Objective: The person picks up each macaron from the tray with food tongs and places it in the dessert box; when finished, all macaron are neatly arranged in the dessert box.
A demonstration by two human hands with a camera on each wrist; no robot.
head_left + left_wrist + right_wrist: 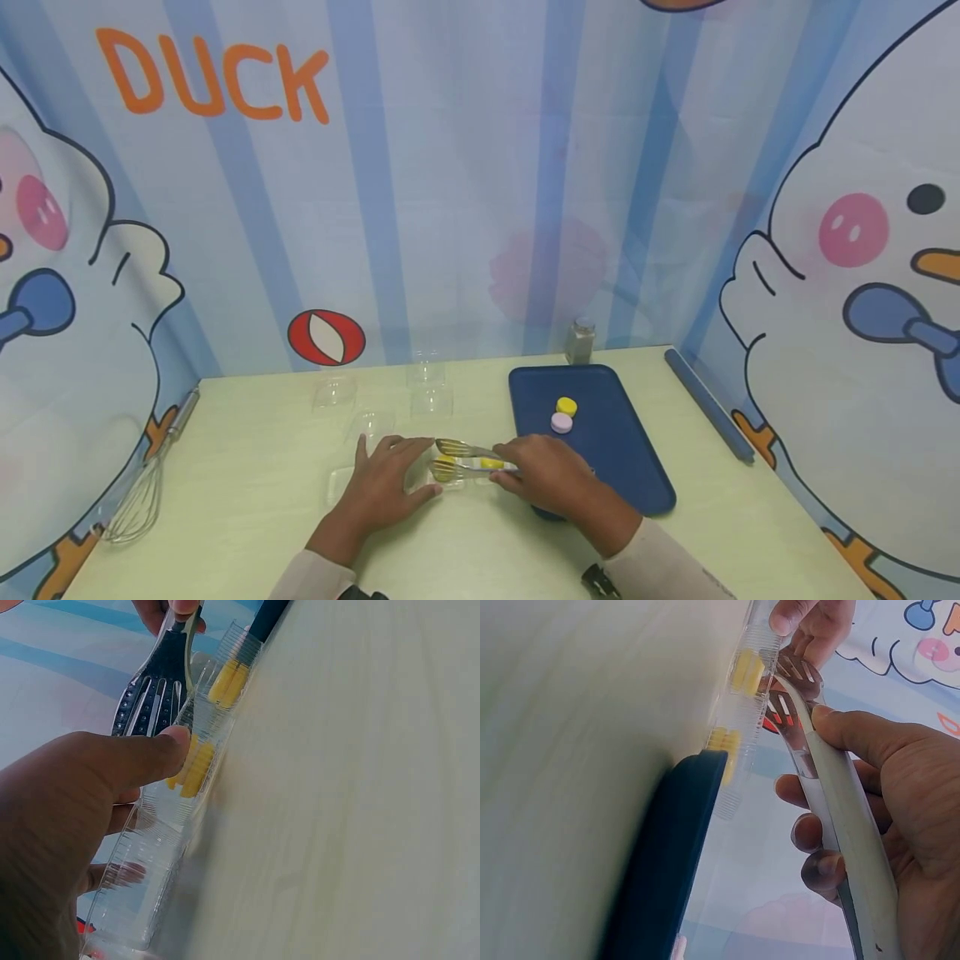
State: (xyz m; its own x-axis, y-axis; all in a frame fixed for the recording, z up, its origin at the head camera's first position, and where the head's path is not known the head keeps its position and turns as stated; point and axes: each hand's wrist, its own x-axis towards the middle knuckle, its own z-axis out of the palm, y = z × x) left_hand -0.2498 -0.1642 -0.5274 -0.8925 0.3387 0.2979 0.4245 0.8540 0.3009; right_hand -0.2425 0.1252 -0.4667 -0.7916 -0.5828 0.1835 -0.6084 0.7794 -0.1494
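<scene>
My right hand (551,475) grips metal tongs (847,825) with slotted, fork-like ends. These ends reach over a long clear plastic box (142,877) at its left part, close to the yellow macarons (196,769) standing on edge inside. More yellow macarons (229,682) stand in the section nearer the tray. My left hand (382,483) holds the box by its left part, thumb on the near side and fingers on the far side. On the blue tray (615,450) lie a yellow macaron (566,407) and a lilac macaron (562,423), touching.
Several clear plastic pieces (431,402) stand behind my left hand. A small glass jar (581,342) is behind the tray. To the right lies a blue-grey rod (708,406), and a wire whisk (142,492) lies at the left edge. Printed curtains enclose the table.
</scene>
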